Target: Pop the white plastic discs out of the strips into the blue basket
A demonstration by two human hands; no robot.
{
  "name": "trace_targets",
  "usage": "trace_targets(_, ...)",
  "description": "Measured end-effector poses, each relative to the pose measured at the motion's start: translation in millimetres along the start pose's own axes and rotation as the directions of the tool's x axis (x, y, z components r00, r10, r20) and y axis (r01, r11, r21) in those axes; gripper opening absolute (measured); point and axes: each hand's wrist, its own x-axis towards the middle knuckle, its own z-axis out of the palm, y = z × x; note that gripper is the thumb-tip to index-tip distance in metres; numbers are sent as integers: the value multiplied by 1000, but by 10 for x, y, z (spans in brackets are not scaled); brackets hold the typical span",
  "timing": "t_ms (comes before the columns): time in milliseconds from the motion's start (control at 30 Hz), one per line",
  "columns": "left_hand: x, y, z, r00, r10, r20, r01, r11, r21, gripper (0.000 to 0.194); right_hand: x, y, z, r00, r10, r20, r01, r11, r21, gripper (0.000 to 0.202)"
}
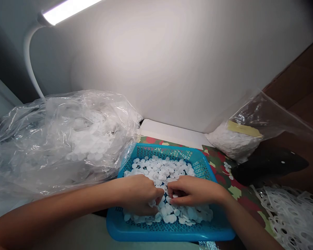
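While two clear plastic bags lie either side, one blue rectangular plastic basket sits between. Over it, left hand, right hand: fingers curled narrow, cannot tell if gripping. Inside: flat round white discs, too many to count.

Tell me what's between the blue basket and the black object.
The head view shows patterned covering with a few loose white discs between the blue basket and black object.
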Motion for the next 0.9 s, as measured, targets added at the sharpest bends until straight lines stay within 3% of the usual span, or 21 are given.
trace_targets(900,0,3,-5,1000,1,11,-1,1000,-10,21,-2,-4,-6,1000,-2,6,2,1000,10,11)
